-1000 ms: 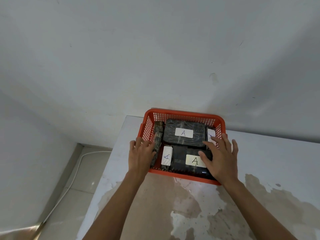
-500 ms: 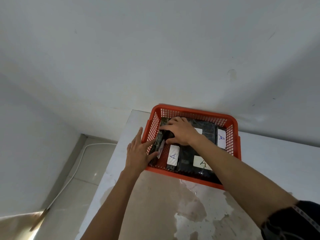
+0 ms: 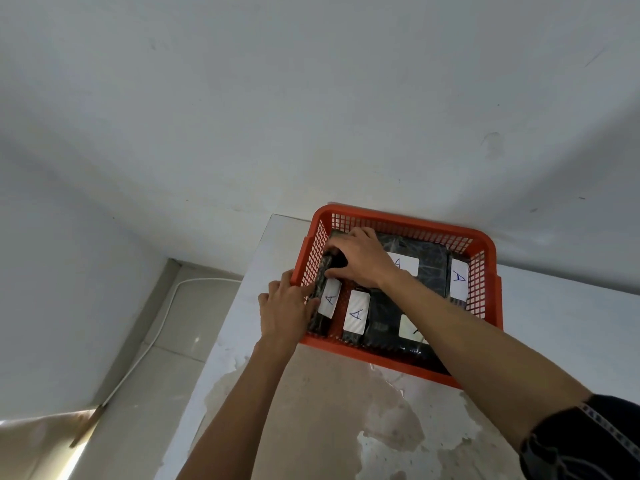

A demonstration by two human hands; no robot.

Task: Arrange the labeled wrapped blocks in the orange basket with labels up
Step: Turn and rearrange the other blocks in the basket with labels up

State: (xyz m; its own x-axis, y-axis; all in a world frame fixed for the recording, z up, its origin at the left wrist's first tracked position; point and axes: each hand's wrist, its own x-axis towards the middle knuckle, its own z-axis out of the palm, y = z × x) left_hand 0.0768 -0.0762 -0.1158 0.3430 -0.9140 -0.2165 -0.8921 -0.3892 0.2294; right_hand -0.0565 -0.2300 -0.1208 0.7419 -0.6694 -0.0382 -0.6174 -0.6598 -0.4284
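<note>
The orange basket [image 3: 485,289] stands on the table against the wall, holding several dark wrapped blocks with white "A" labels. My right hand [image 3: 360,258] reaches across into the basket's far left corner and grips the upper end of the leftmost narrow block [image 3: 323,299], whose label faces up. My left hand [image 3: 284,306] is at the basket's left wall, fingers touching that same block's lower side. A second narrow block [image 3: 356,315], a large block [image 3: 429,268] at the back, a block at the front [image 3: 384,323] and a narrow block [image 3: 459,280] on the right show labels.
The table [image 3: 311,410] has a worn, stained top and its left edge runs close to the basket. A white wall rises right behind the basket. Below left, a white cable [image 3: 152,337] lies on the tiled floor.
My right hand crossed from the basket's front right to its far left corner and took hold of the leftmost block. That block now shows its label. My left hand shifted to the basket's left wall.
</note>
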